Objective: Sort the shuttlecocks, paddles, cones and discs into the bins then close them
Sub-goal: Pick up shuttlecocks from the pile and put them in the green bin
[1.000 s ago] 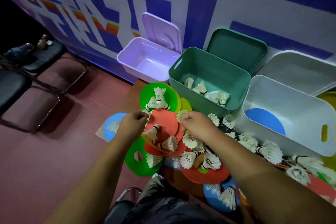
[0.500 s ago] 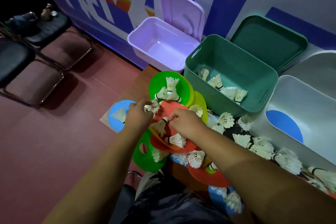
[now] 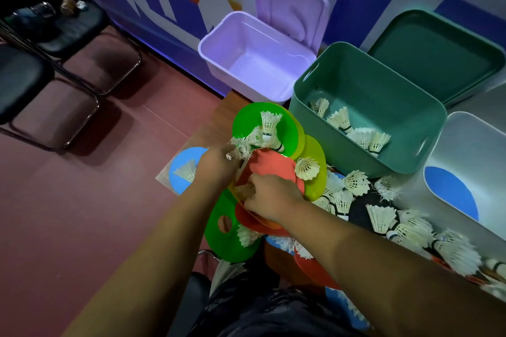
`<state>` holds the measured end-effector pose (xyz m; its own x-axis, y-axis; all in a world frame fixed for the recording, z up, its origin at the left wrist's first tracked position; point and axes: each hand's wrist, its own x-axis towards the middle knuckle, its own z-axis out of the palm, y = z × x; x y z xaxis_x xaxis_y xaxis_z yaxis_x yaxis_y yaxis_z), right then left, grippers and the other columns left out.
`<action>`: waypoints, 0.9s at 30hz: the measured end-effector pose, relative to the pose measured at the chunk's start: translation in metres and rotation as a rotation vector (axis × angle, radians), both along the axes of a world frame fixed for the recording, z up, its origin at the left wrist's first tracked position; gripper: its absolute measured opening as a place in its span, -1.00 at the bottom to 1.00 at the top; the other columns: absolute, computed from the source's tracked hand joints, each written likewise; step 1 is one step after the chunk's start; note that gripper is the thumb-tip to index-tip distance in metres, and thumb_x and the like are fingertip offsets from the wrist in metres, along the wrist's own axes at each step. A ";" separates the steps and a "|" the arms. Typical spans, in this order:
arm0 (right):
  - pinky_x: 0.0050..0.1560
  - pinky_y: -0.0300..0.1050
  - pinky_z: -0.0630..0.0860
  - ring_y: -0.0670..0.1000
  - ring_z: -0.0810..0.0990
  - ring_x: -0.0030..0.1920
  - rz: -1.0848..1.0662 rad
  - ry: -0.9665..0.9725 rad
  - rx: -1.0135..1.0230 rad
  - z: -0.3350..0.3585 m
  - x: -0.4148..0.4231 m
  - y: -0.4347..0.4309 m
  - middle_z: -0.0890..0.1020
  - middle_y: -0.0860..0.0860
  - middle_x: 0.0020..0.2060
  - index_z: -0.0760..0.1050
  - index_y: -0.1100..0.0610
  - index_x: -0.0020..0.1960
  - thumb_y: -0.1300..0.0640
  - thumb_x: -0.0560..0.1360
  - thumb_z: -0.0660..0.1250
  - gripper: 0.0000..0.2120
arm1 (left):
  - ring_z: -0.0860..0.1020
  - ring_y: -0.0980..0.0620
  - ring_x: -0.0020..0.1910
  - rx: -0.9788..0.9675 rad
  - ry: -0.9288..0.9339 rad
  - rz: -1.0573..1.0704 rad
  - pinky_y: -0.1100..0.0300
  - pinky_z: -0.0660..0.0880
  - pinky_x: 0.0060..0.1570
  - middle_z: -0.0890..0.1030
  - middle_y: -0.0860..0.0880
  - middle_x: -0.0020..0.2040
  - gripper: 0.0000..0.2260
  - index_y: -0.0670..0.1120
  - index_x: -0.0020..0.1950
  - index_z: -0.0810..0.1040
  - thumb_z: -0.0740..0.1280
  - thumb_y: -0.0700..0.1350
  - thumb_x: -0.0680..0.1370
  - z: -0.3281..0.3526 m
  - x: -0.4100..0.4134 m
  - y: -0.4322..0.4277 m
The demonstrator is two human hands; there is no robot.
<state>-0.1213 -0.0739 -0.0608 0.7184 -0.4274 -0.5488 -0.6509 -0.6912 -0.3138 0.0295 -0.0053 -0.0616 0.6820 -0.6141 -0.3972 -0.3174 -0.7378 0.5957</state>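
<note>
Since half a second ago, the right hand (image 3: 269,200) has been lowered further onto the red disc (image 3: 273,165). At far left, black padded chairs (image 3: 27,74) are cut off by the frame edge. Next, a flat round blue disc (image 3: 189,152) is seen with a single shuttlecock (image 3: 187,169) lying on it. White feathered shuttlecocks (image 3: 241,146) are gripped in the curled left hand (image 3: 219,164); its fingertips are hidden. A glossy green disc (image 3: 246,120) lies just behind. A pale shuttlecock (image 3: 243,190) is pinched by the right fingers and largely covered. Further right, an open lilac bin (image 3: 254,63), a green bin (image 3: 383,85) holding shuttlecocks, and a white bin (image 3: 471,145), cut off, are set side by side.
</note>
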 end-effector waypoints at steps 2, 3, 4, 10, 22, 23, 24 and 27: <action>-0.10 0.02 0.47 0.22 0.64 0.08 0.008 -0.018 -0.011 0.002 0.000 0.001 0.66 0.03 0.07 0.48 0.00 0.22 -0.15 0.54 0.32 -0.66 | 0.64 -0.08 0.21 -0.053 0.020 0.059 0.05 0.55 0.22 0.66 -0.02 0.33 -0.63 0.00 0.39 0.62 0.38 -0.11 0.58 0.005 0.001 0.001; -0.12 0.01 0.45 0.22 0.64 0.07 -0.001 -0.031 -0.009 0.003 -0.001 0.001 0.65 0.04 0.07 0.48 0.01 0.22 -0.12 0.56 0.30 -0.69 | 0.66 -0.05 0.11 -0.074 0.029 0.085 0.05 0.58 0.16 0.68 -0.01 0.27 -0.64 0.00 0.37 0.64 0.37 -0.13 0.57 0.007 0.002 0.002; -0.13 0.00 0.45 0.23 0.64 0.06 -0.018 -0.044 -0.002 0.005 -0.001 0.001 0.65 0.05 0.07 0.48 0.03 0.24 -0.08 0.58 0.28 -0.71 | 0.67 -0.02 0.02 -0.094 0.045 0.121 0.08 0.59 0.10 0.69 0.00 0.24 -0.65 0.00 0.35 0.65 0.36 -0.14 0.56 0.009 0.004 0.004; -0.30 -0.02 0.40 0.23 0.57 -0.11 -0.190 -0.056 -0.022 0.017 -0.010 -0.009 0.61 0.12 -0.02 0.40 0.09 0.12 0.19 0.60 0.25 -0.90 | 0.61 0.22 -0.35 -0.225 0.121 0.241 0.49 0.40 -0.39 0.68 0.04 0.19 -0.70 -0.06 0.31 0.65 0.35 -0.21 0.59 0.024 0.009 0.006; 0.14 -0.01 0.61 0.13 0.68 0.11 -0.678 -0.257 0.107 0.058 -0.062 -0.055 0.66 0.09 0.28 0.50 0.03 0.47 0.10 0.61 0.26 -0.57 | 0.63 -0.07 -0.36 -0.405 0.241 0.172 -0.12 0.69 -0.23 0.69 0.04 -0.21 -0.83 0.01 0.13 0.73 0.40 -0.08 0.58 0.060 -0.027 -0.024; 0.12 0.03 0.64 0.11 0.70 0.04 -0.718 -0.279 0.112 0.063 -0.068 -0.059 0.67 0.07 0.23 0.51 0.02 0.46 0.10 0.61 0.25 -0.58 | 0.63 0.00 -0.34 -0.409 0.225 0.155 -0.05 0.68 -0.21 0.71 0.06 -0.20 -0.84 0.02 0.12 0.74 0.40 -0.07 0.58 0.062 -0.031 -0.029; 0.09 0.06 0.66 0.09 0.71 -0.02 -0.759 -0.304 0.120 0.068 -0.075 -0.064 0.68 0.06 0.20 0.51 0.02 0.46 0.12 0.61 0.25 -0.58 | 0.63 0.05 -0.32 -0.422 0.223 0.147 0.02 0.64 -0.24 0.72 0.05 -0.19 -0.85 0.02 0.11 0.74 0.41 -0.07 0.58 0.066 -0.036 -0.034; 0.00 0.06 0.69 0.05 0.73 -0.09 -0.890 -0.385 0.125 0.085 -0.096 -0.077 0.65 0.00 0.17 0.51 0.02 0.45 0.14 0.61 0.25 -0.59 | 0.63 0.06 -0.29 -0.437 0.228 0.097 0.17 0.47 -0.38 0.71 0.02 -0.20 -0.87 0.03 0.10 0.74 0.42 -0.09 0.59 0.080 -0.051 -0.049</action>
